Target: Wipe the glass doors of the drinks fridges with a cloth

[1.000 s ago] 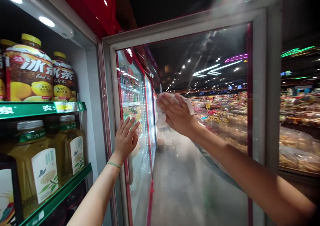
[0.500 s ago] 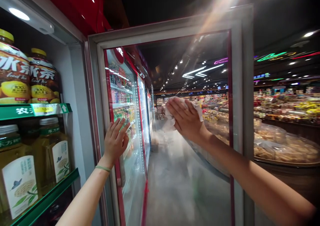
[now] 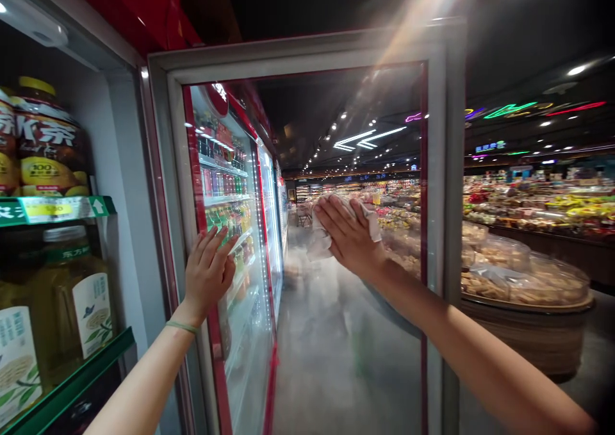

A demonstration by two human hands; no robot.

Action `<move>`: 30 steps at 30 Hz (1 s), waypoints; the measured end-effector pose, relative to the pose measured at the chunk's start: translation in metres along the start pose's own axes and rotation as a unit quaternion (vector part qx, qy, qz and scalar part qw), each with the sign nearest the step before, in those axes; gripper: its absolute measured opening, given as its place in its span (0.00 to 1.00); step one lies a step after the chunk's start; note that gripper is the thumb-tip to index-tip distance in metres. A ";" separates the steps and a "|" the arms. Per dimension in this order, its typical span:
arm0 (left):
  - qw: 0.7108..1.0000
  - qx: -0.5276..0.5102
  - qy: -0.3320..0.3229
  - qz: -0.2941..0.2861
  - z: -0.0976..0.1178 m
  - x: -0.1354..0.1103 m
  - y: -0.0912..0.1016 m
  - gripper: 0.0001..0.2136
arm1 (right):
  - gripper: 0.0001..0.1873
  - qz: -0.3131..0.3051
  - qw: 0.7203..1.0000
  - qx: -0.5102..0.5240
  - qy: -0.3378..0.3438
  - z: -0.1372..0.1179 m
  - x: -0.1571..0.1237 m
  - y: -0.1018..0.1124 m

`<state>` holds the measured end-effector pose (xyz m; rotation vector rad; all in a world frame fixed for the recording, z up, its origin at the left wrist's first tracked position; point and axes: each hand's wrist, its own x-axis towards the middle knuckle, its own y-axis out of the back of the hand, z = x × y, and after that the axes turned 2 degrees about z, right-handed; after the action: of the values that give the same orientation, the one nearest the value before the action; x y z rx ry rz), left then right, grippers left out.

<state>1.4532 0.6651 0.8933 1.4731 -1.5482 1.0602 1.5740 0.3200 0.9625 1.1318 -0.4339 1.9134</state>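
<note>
An open glass cooler door (image 3: 442, 166) with a grey frame and red inner trim stands in front of me. My right hand (image 3: 350, 236) presses a crumpled white cloth (image 3: 319, 239) flat against the glass, fingers stretched over it. My left hand (image 3: 206, 271), fingers spread, rests flat on the door's hinge-side frame; a green band circles that wrist. The lower glass looks fogged.
Inside the cooler at left, green shelves (image 3: 57, 209) carry large tea bottles (image 3: 48, 147) above and yellow-green drink bottles (image 3: 81, 294) below. Through the glass runs a shop aisle with more lit coolers (image 3: 230, 185). Round food displays (image 3: 523, 294) stand at right.
The view has shifted rightward, so door and shelves sit further left. My right hand with the cloth slid slightly across the glass. My left hand stays on the frame.
</note>
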 end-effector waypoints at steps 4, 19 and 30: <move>1.000 -0.004 0.003 0.003 0.000 0.000 -0.001 0.33 | 0.39 0.033 0.987 -0.042 -0.151 0.007 -0.008 0.002; 1.000 -0.008 0.010 0.002 0.000 -0.002 -0.003 0.34 | 0.41 -0.020 0.991 -0.065 -0.115 0.050 -0.058 0.017; 1.000 -0.015 0.013 0.003 0.000 -0.001 -0.002 0.35 | 0.43 -0.024 0.982 -0.082 -0.166 0.025 -0.083 0.018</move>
<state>1.4554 0.6654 0.8926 1.4314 -1.5445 1.0505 1.5924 0.2528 0.9081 1.3412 -0.7258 1.6161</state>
